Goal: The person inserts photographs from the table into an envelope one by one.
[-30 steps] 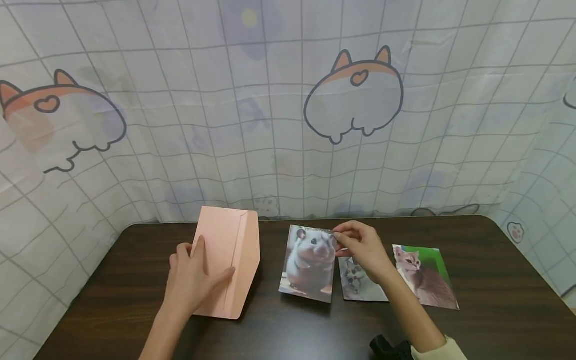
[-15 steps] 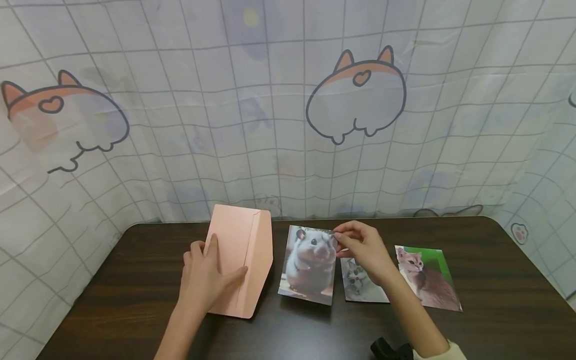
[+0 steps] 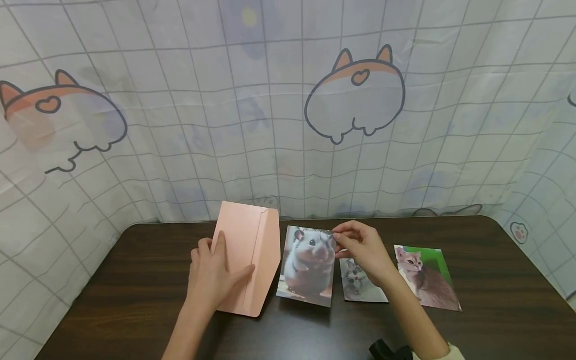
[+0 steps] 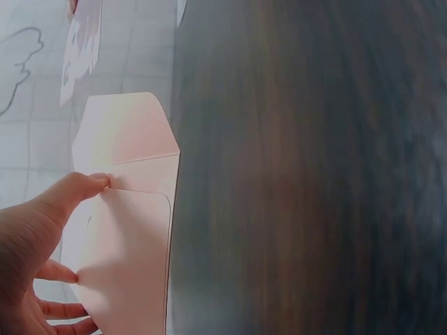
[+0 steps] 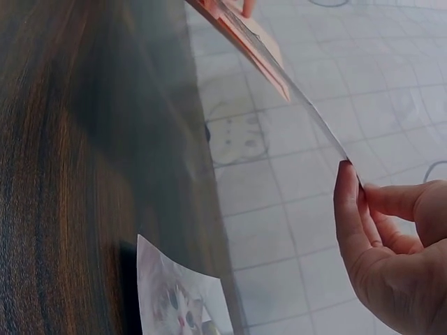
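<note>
My left hand (image 3: pixel 211 277) grips a pink envelope (image 3: pixel 243 245), raised over the left-centre of the table. Its flap (image 4: pixel 126 129) stands unfolded on the side toward the other hand. In the left wrist view the thumb lies at the envelope's opening and the fingers along its side edge. My right hand (image 3: pixel 364 250) pinches the upper right corner of a hamster picture card (image 3: pixel 308 265) between thumb and fingers. Seen nearly edge-on in the right wrist view, that card is slightly bowed and overlaps the envelope. A narrow gap separates card and flap in the head view.
A grey kitten card (image 3: pixel 357 282) lies on the dark wooden table (image 3: pixel 112 290), partly hidden by the right arm. To its right is a cat card with a green background (image 3: pixel 427 280). A black object (image 3: pixel 387 350) sits by the right sleeve. A patterned curtain (image 3: pixel 288 165) hangs behind.
My left hand has carried the envelope rightward, closing most of the distance to the hamster card. The right hand and its card have stayed almost in place.
</note>
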`<action>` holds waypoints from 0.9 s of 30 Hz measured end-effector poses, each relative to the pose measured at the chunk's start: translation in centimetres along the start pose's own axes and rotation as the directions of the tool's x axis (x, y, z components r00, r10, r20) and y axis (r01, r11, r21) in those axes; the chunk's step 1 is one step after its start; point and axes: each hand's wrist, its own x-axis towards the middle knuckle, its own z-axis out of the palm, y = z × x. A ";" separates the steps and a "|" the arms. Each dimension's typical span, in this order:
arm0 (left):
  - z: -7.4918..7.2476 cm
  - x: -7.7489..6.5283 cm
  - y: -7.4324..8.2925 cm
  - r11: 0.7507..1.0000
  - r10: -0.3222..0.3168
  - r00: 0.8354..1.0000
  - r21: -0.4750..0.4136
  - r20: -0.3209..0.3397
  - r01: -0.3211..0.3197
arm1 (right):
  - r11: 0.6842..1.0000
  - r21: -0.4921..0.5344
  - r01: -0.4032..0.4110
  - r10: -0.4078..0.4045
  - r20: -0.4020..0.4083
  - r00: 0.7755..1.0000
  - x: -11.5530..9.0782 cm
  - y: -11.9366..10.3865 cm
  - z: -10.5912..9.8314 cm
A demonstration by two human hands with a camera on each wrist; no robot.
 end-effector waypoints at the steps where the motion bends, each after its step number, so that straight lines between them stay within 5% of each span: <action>1: 0.1 0.0 0.1 1.000 0.002 1.000 0.000 -0.003 -0.002 | 1.000 0.002 -0.001 0.001 0.001 1.000 0.0 0.0 0.0; 27: 1.2 0.0 2.3 0.999 0.029 0.999 -0.016 -0.037 -0.029 | 0.999 0.005 0.043 -0.043 0.003 0.999 -0.4 -0.7 0.6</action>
